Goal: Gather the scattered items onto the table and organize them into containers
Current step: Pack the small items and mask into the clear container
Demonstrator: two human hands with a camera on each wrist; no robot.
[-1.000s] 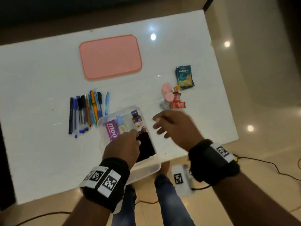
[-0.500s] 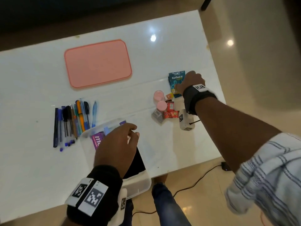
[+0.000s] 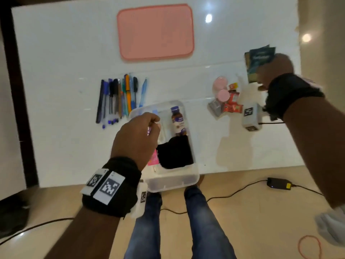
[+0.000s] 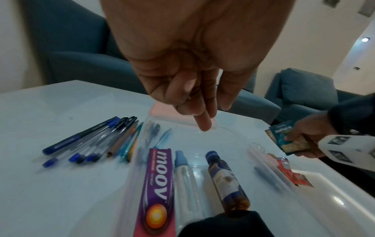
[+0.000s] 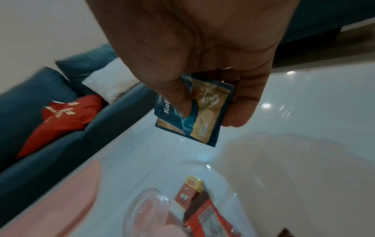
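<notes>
A clear plastic container (image 3: 171, 182) sits at the table's near edge. It holds a purple Moov tube (image 4: 156, 184), a clear spray bottle (image 4: 184, 179), a brown bottle (image 3: 178, 121) and a black item (image 3: 175, 152). My left hand (image 3: 155, 124) hovers over its left half with fingers loosely curled, holding nothing. At the right end of the table my right hand (image 3: 274, 71) pinches a blue sachet pack (image 5: 194, 112) between thumb and fingers, lifted off the table.
Several pens (image 3: 119, 98) lie in a row left of the container. A pink lid (image 3: 155, 31) lies at the back. Pink round tubs (image 3: 221, 88) and red sachets (image 3: 233, 103) cluster right of the container. Cables and a power adapter (image 3: 278, 184) lie on the floor.
My right hand went from beside the container out to the blue sachet pack, took hold of it and lifted it. The left hand stayed over the container.
</notes>
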